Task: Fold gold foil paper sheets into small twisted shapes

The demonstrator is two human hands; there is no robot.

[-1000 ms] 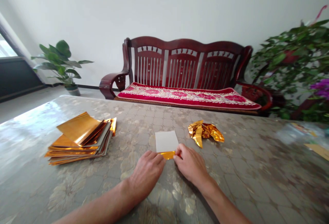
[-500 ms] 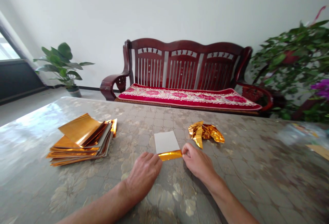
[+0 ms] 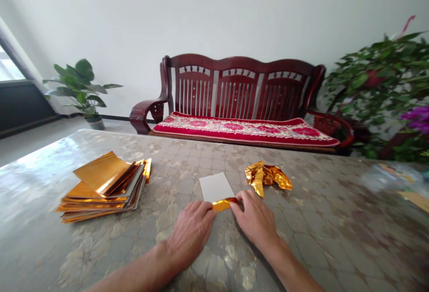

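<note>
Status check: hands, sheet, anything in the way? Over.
Left hand and right hand at opposite ends of gold fold. Sheet pale side up beyond it. Crumpled foil close beyond right hand, off the sheet.

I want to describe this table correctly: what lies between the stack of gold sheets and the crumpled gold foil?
In the head view, a pale sheet lies there, with the left hand and right hand at its gold near edge.

On the desk point(image 3: 311, 225), a stack point(image 3: 97, 193) lies left of the sheet point(image 3: 216, 185), foil point(image 3: 268, 176) right; a settee point(image 3: 236, 97) stands behind.
</note>
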